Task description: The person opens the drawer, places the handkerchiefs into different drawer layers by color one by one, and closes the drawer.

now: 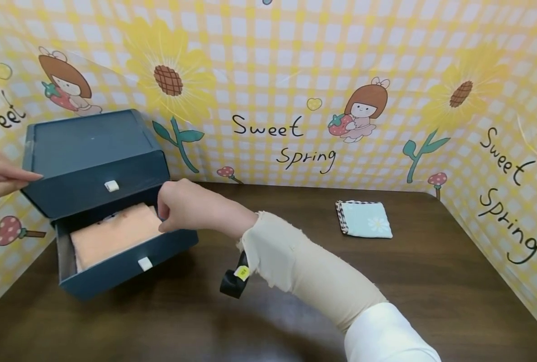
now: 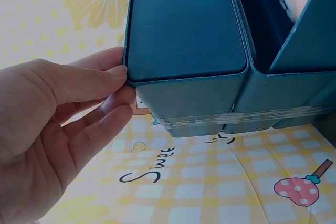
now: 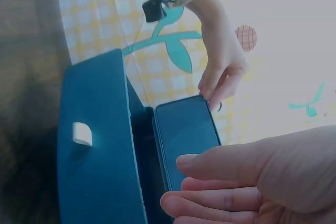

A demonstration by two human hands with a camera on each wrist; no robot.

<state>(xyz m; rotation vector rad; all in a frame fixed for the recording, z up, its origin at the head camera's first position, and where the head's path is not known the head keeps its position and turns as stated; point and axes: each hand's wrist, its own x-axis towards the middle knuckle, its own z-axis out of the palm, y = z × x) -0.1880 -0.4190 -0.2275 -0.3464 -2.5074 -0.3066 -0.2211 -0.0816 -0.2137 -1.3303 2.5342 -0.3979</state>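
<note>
A dark blue drawer box (image 1: pixel 96 146) with two levels stands at the left; its lower drawer (image 1: pixel 178 244) is pulled out and has a white tab. In that drawer lies a folded peach towel (image 1: pixel 114 236). My left hand (image 2: pixel 58 108) holds the upper left front corner of the box, thumb and fingertips at its edges. Over the right end of the pulled-out drawer is my right hand (image 1: pixel 184 206), beside the towel. In the right wrist view its thumb (image 3: pixel 226 163) and fingers (image 3: pixel 215 203) are apart, with nothing between them.
On the brown table (image 1: pixel 291 261), toward the back right, lies a folded light blue cloth (image 1: pixel 365 219) with a checked edge. Yellow checked sheeting (image 1: pixel 268 65) with printed flowers and lettering covers the back and sides. A black wrist camera (image 1: pixel 234 281) hangs below the right wrist.
</note>
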